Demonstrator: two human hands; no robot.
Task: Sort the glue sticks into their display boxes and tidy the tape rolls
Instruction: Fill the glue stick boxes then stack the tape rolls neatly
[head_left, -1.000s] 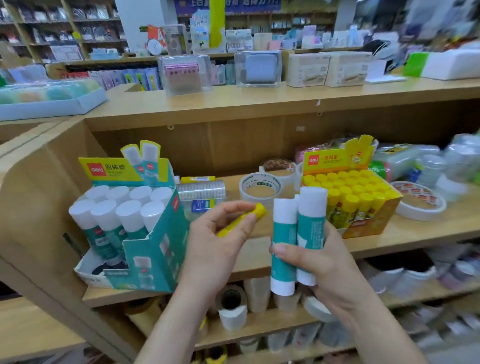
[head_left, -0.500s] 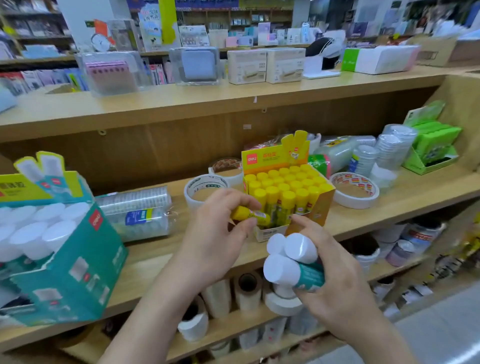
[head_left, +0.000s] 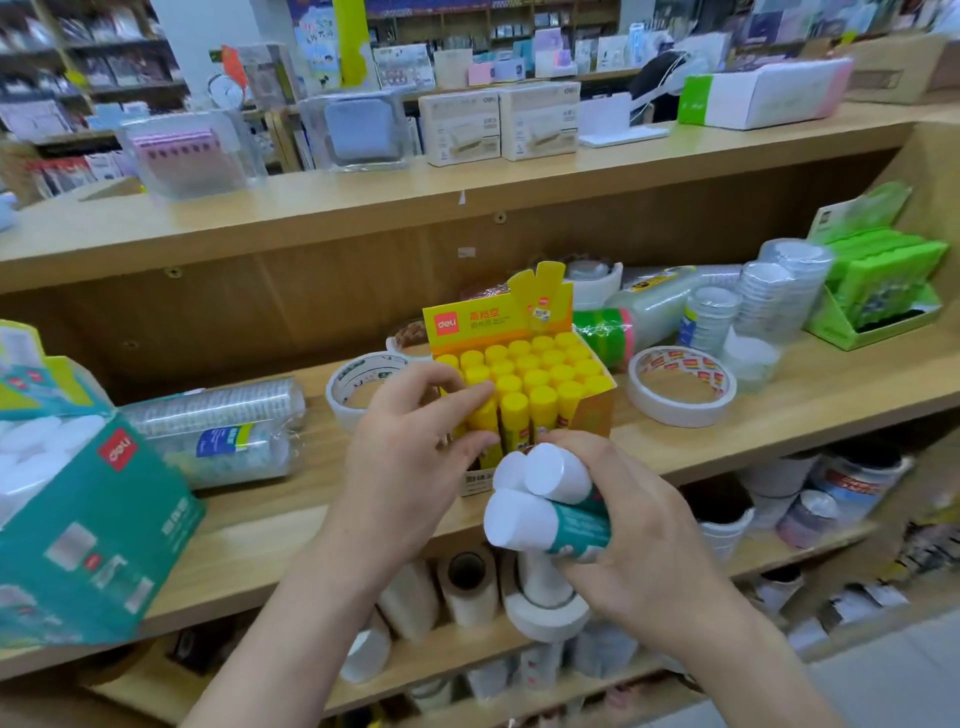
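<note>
- Left hand (head_left: 410, 457) reaches into the near-left corner of the yellow display box (head_left: 498, 322). Thumb and index finger pinch a yellow glue stick (head_left: 485, 423), which stands upright in the front row.
- Right hand (head_left: 644, 545) is clenched round a bundle of teal glue sticks (head_left: 556, 512). Three white caps show, pointing up and left, out of the fist. The bundle is held just near of the yellow box's front edge and hides part of it.
- The two hands are close together; I cannot tell whether they touch.
- The yellow box stands on the middle wooden shelf (head_left: 789, 415), header card up at the far side, rows of yellow caps filling it.
- White tape roll (head_left: 358, 387) lies flat just left of the yellow box, partly behind the left hand.
- Red-printed tape roll (head_left: 680, 387) lies flat right of the box, apart from it.
- Brown tape roll (head_left: 410, 332) is at the far-left corner of the box, mostly hidden.
- Shrink-wrapped pack of clear tape (head_left: 223, 431) lies on its side further left.
- Teal display box (head_left: 93, 525) is at the left edge, tilted, white caps visible inside, blurred.
- Stacks of clear tape rolls (head_left: 769, 291) are far right on the shelf, with a green display box (head_left: 883, 291) beyond them.
- Lower shelf: paper rolls (head_left: 467, 587) and a masking tape roll (head_left: 545, 613) below the hands.
</note>
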